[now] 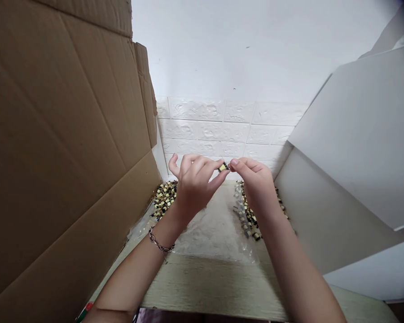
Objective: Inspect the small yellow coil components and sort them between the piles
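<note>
Held up above the table is a small yellow-and-black transformer (223, 167), an electronic part with dark pins along its edges. My left hand (195, 179) pinches it between thumb and index finger, the other fingers raised and bent. At the transformer's right end, the thumb and fingertips of my right hand (257, 179) are pressed together. What they grip there is too small to make out, perhaps a thin lead. Piles of similar parts lie on both sides: a left pile (164, 197) behind my left hand and a right pile (251, 213) partly hidden by my right hand.
A clear plastic sheet or bag (215, 233) covers part of the pale wooden table (215, 287). A tall cardboard wall (60, 148) closes off the left side. White panels (357, 134) stand on the right, and a white brick-patterned wall (205, 130) is behind.
</note>
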`<state>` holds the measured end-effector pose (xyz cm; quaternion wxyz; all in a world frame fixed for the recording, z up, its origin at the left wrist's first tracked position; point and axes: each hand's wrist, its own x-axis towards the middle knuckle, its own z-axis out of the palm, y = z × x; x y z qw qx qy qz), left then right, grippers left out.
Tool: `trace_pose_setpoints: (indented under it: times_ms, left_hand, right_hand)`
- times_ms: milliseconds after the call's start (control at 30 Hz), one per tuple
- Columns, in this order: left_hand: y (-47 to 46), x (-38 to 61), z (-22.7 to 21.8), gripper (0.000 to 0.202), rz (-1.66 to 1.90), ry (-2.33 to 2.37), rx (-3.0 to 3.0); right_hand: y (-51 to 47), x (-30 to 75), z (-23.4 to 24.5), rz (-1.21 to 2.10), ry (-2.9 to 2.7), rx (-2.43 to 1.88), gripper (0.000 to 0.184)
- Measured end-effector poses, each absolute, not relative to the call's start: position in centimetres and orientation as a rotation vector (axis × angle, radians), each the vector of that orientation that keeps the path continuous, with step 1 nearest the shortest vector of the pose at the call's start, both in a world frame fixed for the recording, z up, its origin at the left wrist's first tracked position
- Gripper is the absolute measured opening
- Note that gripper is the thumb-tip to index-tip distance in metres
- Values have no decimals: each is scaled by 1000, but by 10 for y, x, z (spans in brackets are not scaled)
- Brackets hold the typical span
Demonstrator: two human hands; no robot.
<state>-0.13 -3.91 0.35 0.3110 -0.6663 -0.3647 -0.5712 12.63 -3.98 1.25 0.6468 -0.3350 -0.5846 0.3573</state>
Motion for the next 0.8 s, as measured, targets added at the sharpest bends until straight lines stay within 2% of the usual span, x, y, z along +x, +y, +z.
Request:
trace_pose_setpoints:
  times_ms: [300, 533, 800]
  left_hand:
    - [-39, -2, 3, 12, -1502, -928, -1750]
    - [-35, -6, 4, 12, -1433, -867, -1836]
    - [-35, -10, 5, 11, -1335, -855, -1851]
  right_hand:
    - [-40, 126, 13, 813, -1367, -765, 22]
    - [-45, 127, 15, 440, -1476, -922, 21]
    - [-45, 124, 12, -183, -1578, -1021, 18]
